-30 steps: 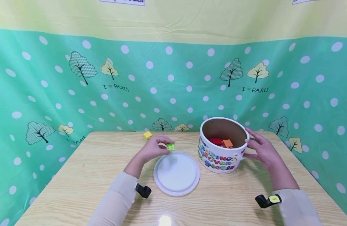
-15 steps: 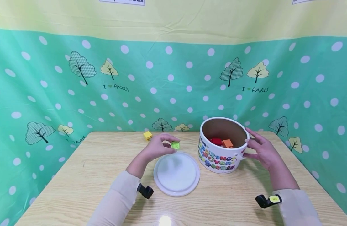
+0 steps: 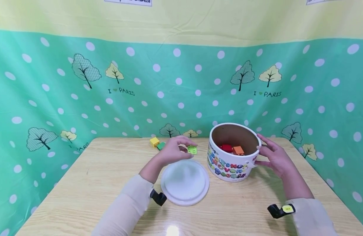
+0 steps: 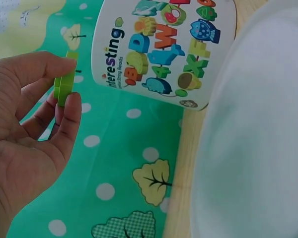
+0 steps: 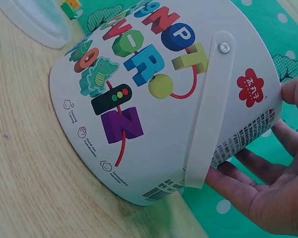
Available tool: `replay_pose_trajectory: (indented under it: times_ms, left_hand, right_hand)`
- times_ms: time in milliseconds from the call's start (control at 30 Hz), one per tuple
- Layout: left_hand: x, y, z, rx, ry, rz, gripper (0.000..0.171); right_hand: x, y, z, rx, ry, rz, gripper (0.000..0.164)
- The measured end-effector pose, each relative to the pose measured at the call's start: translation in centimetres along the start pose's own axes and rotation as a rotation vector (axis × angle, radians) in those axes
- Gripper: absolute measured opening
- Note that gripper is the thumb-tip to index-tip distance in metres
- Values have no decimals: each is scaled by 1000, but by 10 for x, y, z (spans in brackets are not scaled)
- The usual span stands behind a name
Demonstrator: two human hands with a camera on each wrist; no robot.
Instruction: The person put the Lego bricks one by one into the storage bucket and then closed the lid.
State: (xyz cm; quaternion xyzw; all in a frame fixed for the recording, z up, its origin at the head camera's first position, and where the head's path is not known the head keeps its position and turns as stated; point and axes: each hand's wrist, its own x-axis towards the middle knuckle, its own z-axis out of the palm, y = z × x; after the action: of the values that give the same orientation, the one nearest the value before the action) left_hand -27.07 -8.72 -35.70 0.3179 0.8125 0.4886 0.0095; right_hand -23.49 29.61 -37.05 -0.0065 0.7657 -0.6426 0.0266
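In the head view my left hand (image 3: 176, 150) pinches a light green building brick (image 3: 192, 149) above the far edge of a round white lid (image 3: 185, 182). The left wrist view shows that brick (image 4: 65, 79) held between thumb and fingertips. To the right stands a white bucket (image 3: 228, 167) printed with colourful letters and pictures. A red brick (image 3: 227, 148) and an orange brick (image 3: 238, 150) lie inside it. My right hand (image 3: 274, 155) holds the bucket's right side near the rim, fingers spread along the wall. The white handle strap (image 5: 211, 109) hangs beside those fingers.
At the table's back edge are a yellow brick (image 3: 154, 141) and a dark green brick (image 3: 161, 146), partly behind my left hand. A green dotted curtain (image 3: 181, 82) hangs behind the wooden table (image 3: 90, 183).
My left hand has moved right with the light green brick, toward the bucket. The dark green brick has come into sight behind it. My right hand and the bucket stay put.
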Motion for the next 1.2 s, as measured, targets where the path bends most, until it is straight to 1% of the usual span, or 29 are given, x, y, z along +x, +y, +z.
replay_pose_trajectory:
  times_ms: [167,400,567,667,800,967,1100,1200]
  left_hand:
    - [8,8,3,32,-29,12,34]
    - [22,22,6,36,-67,10,35]
    - [32,33,10,82,-98,34,34]
    - [39,39,13,89,-117,44,34]
    - [50,46,15,88,-131,21,34]
    - [64,51,19,92,-143,-3,34]
    - [71,54,23,94,-152,-23,34]
    - [77,57,25,113,-159,-17,34]
  right_hand:
    - [-1,1,0,10,-2,-1,63]
    - [-1,0,1,4,2,-1,64]
    - [0,0,2,14,1,-4,64]
    - [0,1,1,13,2,-4,63]
    - [0,2,0,15,1,-1,63]
    - [1,4,-1,14,1,2,64]
    - [1,4,-1,13,-4,5,64]
    - [2,3,-2,3,-7,2,64]
